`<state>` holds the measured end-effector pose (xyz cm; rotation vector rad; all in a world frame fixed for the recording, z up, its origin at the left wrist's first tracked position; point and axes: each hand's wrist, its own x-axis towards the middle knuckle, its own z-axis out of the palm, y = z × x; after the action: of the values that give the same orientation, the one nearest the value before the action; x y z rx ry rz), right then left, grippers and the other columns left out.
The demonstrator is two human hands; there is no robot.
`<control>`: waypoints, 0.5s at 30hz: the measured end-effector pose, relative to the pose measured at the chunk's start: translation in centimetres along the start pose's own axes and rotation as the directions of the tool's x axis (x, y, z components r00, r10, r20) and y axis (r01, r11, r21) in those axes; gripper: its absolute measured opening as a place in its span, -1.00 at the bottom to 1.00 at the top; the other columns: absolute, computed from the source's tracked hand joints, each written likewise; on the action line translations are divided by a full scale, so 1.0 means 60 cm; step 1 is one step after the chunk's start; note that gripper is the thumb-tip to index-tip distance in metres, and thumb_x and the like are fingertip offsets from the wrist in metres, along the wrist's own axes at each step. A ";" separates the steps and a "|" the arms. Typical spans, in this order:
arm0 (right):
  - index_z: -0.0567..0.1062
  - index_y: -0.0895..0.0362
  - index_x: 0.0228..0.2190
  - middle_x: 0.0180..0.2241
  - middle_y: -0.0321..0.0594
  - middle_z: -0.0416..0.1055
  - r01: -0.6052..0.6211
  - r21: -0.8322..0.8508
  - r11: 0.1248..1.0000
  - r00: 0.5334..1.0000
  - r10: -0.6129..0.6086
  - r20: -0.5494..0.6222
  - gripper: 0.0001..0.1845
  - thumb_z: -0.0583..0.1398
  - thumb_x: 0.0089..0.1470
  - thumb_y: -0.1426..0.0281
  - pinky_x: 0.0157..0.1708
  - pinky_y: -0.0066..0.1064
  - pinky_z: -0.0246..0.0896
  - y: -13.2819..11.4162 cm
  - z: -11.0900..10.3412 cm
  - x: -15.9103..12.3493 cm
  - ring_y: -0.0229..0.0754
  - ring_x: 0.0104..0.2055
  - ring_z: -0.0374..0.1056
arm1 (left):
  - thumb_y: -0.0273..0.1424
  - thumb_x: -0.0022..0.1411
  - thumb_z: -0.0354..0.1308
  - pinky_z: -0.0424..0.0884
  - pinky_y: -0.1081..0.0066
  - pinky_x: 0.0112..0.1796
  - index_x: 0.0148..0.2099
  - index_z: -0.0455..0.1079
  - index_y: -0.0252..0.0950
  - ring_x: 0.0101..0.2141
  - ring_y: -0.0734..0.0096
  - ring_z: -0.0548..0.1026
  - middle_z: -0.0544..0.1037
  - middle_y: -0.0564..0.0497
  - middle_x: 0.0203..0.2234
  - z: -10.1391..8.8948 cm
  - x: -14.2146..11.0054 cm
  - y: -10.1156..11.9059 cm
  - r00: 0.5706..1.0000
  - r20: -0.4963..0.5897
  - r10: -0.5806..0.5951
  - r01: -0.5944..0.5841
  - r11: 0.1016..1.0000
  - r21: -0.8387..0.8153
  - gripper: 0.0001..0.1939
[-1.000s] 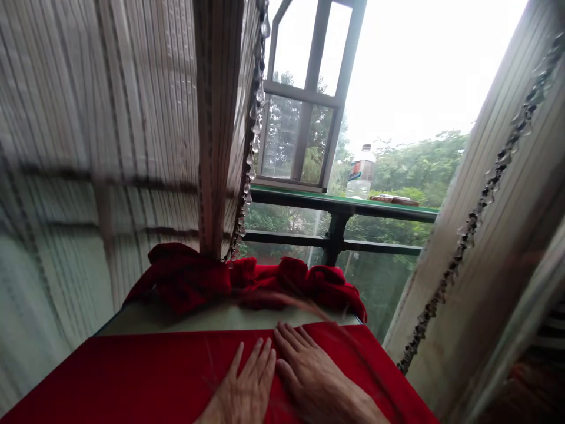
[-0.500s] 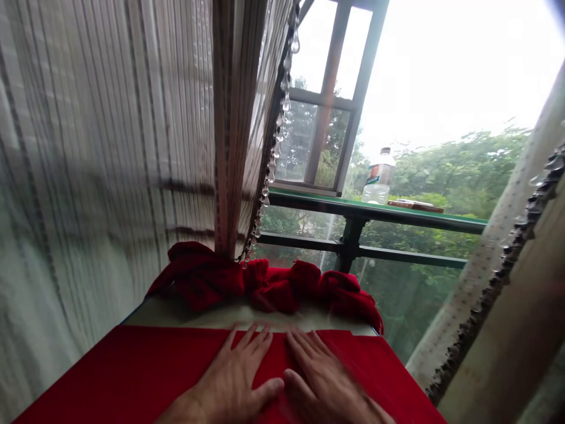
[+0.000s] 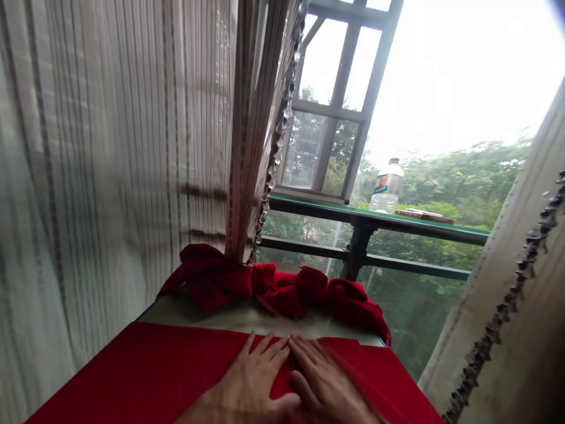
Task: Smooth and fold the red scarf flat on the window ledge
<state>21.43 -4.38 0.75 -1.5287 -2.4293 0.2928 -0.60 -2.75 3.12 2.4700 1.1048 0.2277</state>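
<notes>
A red cloth (image 3: 145, 371) is spread over a pale table (image 3: 198, 315), whose bare surface shows as a strip beyond the cloth's far edge. My left hand (image 3: 251, 377) lies flat on the cloth, fingers stretched toward that edge. Beside it my right hand (image 3: 324, 383) also lies flat, slightly blurred, its fingertips close to those of the left. The two thumbs come together and may overlap. Crumpled red fabric (image 3: 220, 282) is bunched along the table's far end.
Striped string curtains (image 3: 110, 147) with a beaded trim hang at the left. Another curtain (image 3: 498, 294) hangs at the right. Beyond the table runs a green railing (image 3: 318, 206) holding a plastic bottle (image 3: 386, 188) and a flat brown item (image 3: 424, 217). An open window (image 3: 329, 109) stands behind.
Both hands stay flat on the cloth, and their fingertips have come closer together. The camera's view has shifted, so the railing, bottle and bunched fabric appear slightly lower and further right.
</notes>
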 end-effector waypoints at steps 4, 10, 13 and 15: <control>0.23 0.23 0.44 0.49 0.03 0.13 -0.029 -0.015 0.999 0.999 0.029 0.035 -0.27 0.00 0.42 0.12 0.52 0.07 -0.01 -0.002 -0.002 0.005 0.14 0.54 0.06 | -0.02 0.47 0.13 -0.22 -0.09 0.50 0.55 0.17 -0.13 0.51 0.03 0.07 0.20 -0.02 0.51 0.002 -0.007 -0.011 0.995 -0.101 -0.018 0.017 1.000 -0.010 -0.27; 0.24 0.27 0.43 0.50 0.02 0.09 -0.061 -0.040 0.997 0.997 0.063 0.053 -0.27 -0.05 0.44 0.10 0.54 0.05 -0.07 0.002 -0.006 0.004 0.13 0.55 0.00 | -0.01 0.52 -0.05 -0.26 -0.24 0.46 0.57 0.14 -0.21 0.53 -0.05 -0.07 0.07 -0.13 0.53 -0.011 -0.017 -0.010 0.963 -0.114 -0.244 0.256 0.960 0.112 -0.28; 0.26 0.25 0.42 0.49 0.00 0.10 -0.056 -0.045 0.997 0.998 0.057 0.034 -0.27 -0.02 0.43 0.10 0.53 0.07 -0.05 0.007 -0.001 0.003 0.15 0.55 0.00 | 0.01 0.50 -0.05 -0.26 -0.34 0.43 0.57 0.11 -0.27 0.53 -0.13 -0.12 0.02 -0.19 0.54 -0.012 -0.017 -0.012 0.923 -0.168 -0.347 0.372 0.915 0.158 -0.23; 0.27 0.24 0.42 0.49 0.00 0.10 -0.041 -0.045 0.998 0.999 0.042 0.021 -0.27 -0.01 0.42 0.09 0.52 0.09 -0.04 0.010 0.002 0.003 0.16 0.55 0.01 | 0.03 0.51 -0.06 -0.29 -0.34 0.43 0.56 0.14 -0.24 0.53 -0.12 -0.13 0.05 -0.17 0.54 -0.007 -0.018 -0.018 0.937 -0.188 -0.295 0.321 0.939 0.125 -0.25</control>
<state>21.85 -3.99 0.45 -1.6038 -2.4386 0.2664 -2.16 -2.78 3.06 2.3960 1.6194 0.2659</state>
